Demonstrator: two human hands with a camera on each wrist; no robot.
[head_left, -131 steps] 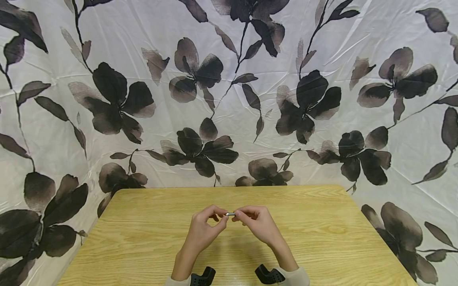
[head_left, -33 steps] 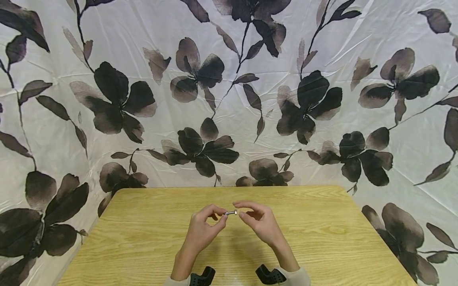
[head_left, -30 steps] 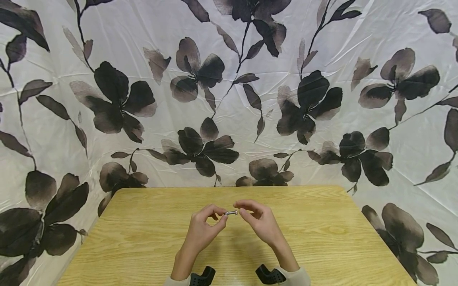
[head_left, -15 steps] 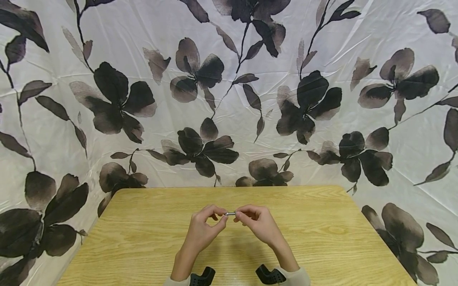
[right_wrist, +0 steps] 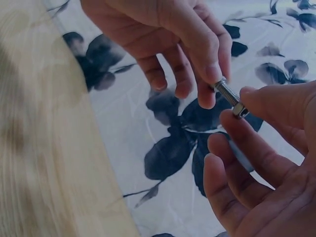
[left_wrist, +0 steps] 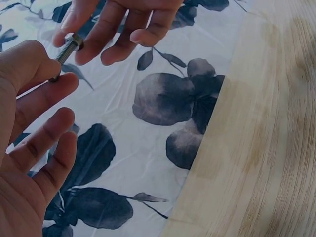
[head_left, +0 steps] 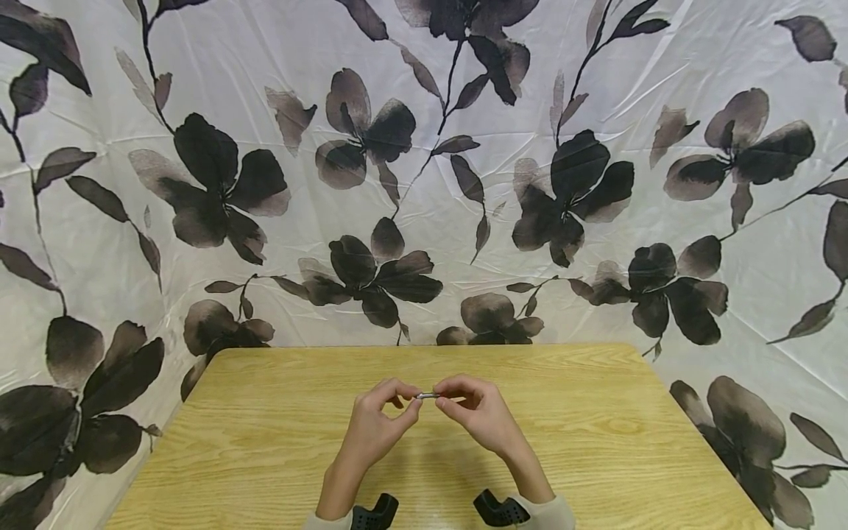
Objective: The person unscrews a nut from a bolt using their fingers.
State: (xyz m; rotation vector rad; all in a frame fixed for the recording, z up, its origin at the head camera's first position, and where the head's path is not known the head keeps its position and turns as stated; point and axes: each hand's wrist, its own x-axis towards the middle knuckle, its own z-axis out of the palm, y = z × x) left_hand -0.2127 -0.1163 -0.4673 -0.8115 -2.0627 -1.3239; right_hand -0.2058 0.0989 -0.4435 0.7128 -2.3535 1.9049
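Observation:
A small silver bolt (right_wrist: 228, 92) with a threaded shank spans the gap between my two hands, above the table. My left hand (head_left: 380, 419) pinches one end of it between thumb and index finger, and that end is mostly hidden by the fingertips. A hex nut (right_wrist: 240, 110) sits round the bolt's other end. My right hand (head_left: 480, 412) has its thumb and index fingertips on opposite sides of this nut, holding it lightly. In the left wrist view the nut (left_wrist: 74, 39) shows beside the right fingertips, while the other left fingers (left_wrist: 61, 148) stay loosely bent, away from the bolt.
Beneath the hands lies a light wood-grain table (head_left: 265, 442) with rounded far corners. A white cloth (head_left: 477, 213) with dark flower prints hangs behind it and along both sides. Black wrist devices (head_left: 376, 511) sit at both sleeves.
About a second ago the right fingers were spread off the nut; they closed on it half a second ago and now stand slightly wider around it. The left hand has kept its pinch and place.

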